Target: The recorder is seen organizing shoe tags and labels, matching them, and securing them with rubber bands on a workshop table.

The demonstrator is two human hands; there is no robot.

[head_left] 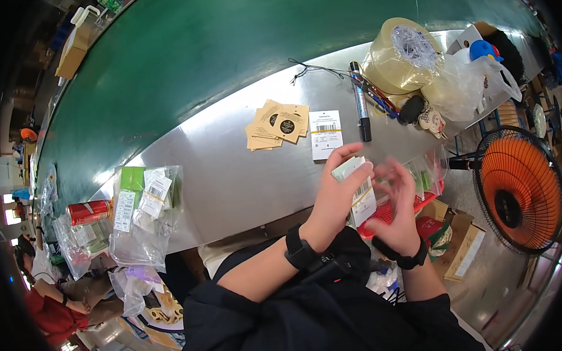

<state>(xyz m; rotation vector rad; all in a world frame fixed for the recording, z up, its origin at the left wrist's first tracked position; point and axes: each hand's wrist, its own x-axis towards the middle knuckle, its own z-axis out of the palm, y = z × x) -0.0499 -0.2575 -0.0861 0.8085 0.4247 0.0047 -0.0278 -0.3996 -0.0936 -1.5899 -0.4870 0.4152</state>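
Observation:
My left hand (330, 201) grips a small stack of white barcode cards (363, 203) at the table's near edge, thumb across the top. Close to the stack's right side is my right hand (399, 217), fingers apart and slightly blurred, with nothing visible in it. Another white barcode card (326, 149), crossed by a yellow band, lies flat on the metal tabletop (231, 191) just beyond. Left of it, several brown paper cards (278, 125) with dark round prints lie in a loose, overlapping pile.
A black marker (360, 101), a large tape roll (405, 54) and plastic bags (479, 79) stand at the right. An orange fan (520, 191) is beyond the right edge. Bagged green packs (146, 205) and a red can (90, 212) lie at left; a red basket (425, 201) sits below the edge.

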